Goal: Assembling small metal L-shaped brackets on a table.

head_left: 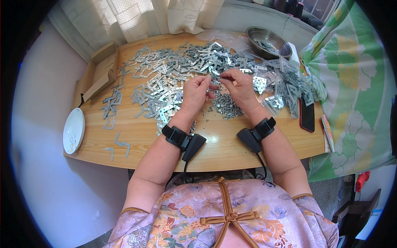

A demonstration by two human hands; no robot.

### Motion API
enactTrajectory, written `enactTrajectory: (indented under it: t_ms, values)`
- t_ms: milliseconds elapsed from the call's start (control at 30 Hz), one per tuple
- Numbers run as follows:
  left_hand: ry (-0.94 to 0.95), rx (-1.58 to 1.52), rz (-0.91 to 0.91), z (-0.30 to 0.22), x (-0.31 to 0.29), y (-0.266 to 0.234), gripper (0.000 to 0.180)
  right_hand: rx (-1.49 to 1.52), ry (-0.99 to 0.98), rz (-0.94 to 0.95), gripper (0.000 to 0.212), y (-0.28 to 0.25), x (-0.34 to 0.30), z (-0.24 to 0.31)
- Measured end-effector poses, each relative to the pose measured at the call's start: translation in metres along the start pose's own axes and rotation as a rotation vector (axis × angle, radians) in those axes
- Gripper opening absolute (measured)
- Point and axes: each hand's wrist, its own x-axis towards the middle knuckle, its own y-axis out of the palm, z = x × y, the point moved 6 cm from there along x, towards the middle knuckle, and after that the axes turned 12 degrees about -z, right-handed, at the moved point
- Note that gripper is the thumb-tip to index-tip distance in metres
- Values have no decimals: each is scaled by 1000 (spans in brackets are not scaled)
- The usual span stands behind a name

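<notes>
Over the middle of the table, my left hand (195,93) and my right hand (240,87) meet, fingertips almost touching. Both are pinched closed; what lies between the fingers is too small and covered to make out. Behind and to the left of them spreads a big heap of flat L-shaped metal corner brackets (159,89). A pile of small metal hardware pieces (226,106), perhaps nuts or screws, lies just below my right hand. Clear plastic bags filled with metal parts (291,78) sit to the right of that hand.
An open cardboard box (99,68) stands at the left, above a white plate (74,131) at the table edge. A metal bowl (269,42) stands at the back right. A phone (307,118) lies near the right edge, beside a green patterned cloth (345,103). Loose brackets (120,140) lie front left.
</notes>
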Motion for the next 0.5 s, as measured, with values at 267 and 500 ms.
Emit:
enactTrajectory:
  t_ms: [267,500]
  values:
    - [42,-3,46,-2,-2,4,22,-217,-243,-41,11,-2,1,13]
    - [53,-38,81,-5,-4,6,23,-235,-221,-42,12,-1,0,14]
